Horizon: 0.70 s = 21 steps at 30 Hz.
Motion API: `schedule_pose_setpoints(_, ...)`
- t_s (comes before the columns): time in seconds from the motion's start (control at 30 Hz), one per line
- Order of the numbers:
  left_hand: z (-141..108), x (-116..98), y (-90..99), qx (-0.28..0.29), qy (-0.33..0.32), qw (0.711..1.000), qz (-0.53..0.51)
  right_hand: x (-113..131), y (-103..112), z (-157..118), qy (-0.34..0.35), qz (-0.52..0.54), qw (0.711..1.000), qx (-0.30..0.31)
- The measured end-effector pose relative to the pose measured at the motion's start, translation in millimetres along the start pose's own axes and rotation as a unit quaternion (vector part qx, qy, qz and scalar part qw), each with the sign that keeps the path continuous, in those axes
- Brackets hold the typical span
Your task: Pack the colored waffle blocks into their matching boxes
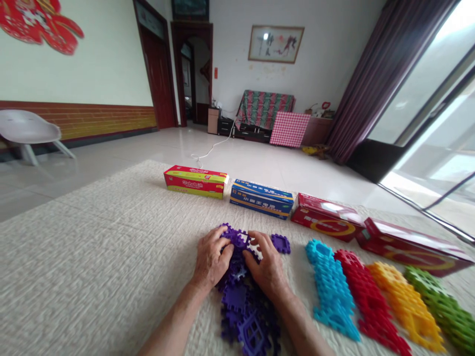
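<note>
Purple interlocking plastic blocks (236, 296) lie in a long pile on the cream textured cover in front of me. At the pile's far end, my left hand (213, 257) has its fingers curled over the purple blocks, thumb pressed on top. Opposite it, my right hand (267, 262) grips the same cluster from the right, fingers bent and thumb inward. Parts of the held blocks are hidden under my fingers. A single square purple block (281, 244) lies apart, just right of my right hand's fingertips.
Rows of blue blocks (329, 284), red blocks (371, 299), yellow blocks (406, 306) and green blocks (441, 301) lie to the right. Behind stand a red-and-green box (196, 182), a blue box (261, 199) and two dark red boxes (326, 217). A white chair (27, 128) stands far left.
</note>
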State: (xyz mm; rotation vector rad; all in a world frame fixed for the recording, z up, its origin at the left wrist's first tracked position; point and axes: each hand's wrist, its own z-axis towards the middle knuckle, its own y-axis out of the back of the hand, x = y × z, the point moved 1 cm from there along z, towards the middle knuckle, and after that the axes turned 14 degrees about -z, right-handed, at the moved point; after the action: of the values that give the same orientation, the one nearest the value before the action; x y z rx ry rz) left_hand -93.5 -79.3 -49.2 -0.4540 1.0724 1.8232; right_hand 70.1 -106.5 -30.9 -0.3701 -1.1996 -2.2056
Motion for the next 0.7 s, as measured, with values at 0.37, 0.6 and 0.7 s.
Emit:
schedule_pose_setpoints(0.37, 0.9, -5.2, 0.5, -0.002, -0.001, 1.000, -0.019, 3.9, -3.9, -1.2, 0.037, -0.040, 0.998, 0.041)
schedule_pose_setpoints(0.6, 1.0, -7.5, 0.8, 0.002, -0.009, 0.999, -0.052, 3.6, -4.5, -0.1, 0.034, -0.037, 0.998, 0.026)
schedule_pose_setpoints(0.7, 0.8, -8.5, 0.7, 0.002, -0.010, 0.998, -0.055, 4.7, -4.1, 0.5, 0.043, -0.044, 0.998, 0.017)
